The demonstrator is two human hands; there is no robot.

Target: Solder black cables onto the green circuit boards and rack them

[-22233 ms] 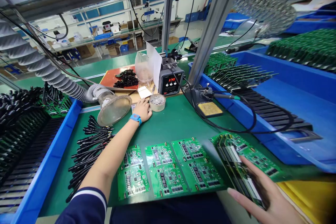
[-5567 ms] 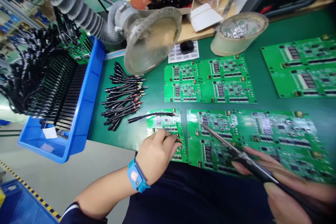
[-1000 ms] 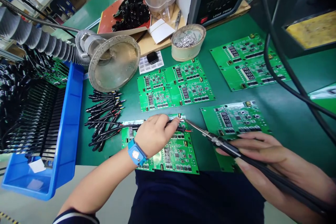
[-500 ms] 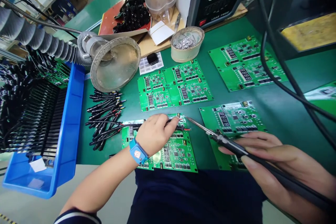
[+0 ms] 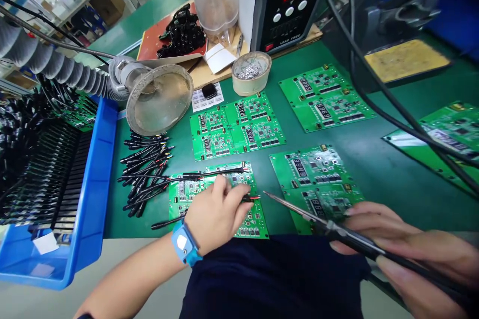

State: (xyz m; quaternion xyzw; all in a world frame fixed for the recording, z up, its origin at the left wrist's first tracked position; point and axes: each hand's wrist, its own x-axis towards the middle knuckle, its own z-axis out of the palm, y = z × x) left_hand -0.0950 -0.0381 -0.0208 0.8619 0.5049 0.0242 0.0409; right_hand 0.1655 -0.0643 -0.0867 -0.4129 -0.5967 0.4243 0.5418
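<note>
My left hand (image 5: 215,212), with a blue wrist strap (image 5: 186,243), pinches a black cable (image 5: 247,199) whose red wire end sticks out past the fingertips. It is over the front green circuit board (image 5: 254,224). Another black cable (image 5: 220,173) lies across the upper part of that board, its end at the top edge. My right hand (image 5: 404,244) is closed round the dark handle of a soldering iron (image 5: 299,211). The iron's tip points left, just right of the held wire end and apart from it.
More circuit boards (image 5: 239,129) lie behind and to the right. Loose black cables (image 5: 145,174) and a blue bin (image 5: 90,189) are at left. A fume funnel (image 5: 160,99), solder ring (image 5: 251,74) and soldering station (image 5: 288,15) stand behind. Thick leads (image 5: 392,104) hang at right.
My left hand has moved down from the board's top edge to a lower cable, leaving the upper cable lying there. The iron's tip is lower in view. The camera view has shifted.
</note>
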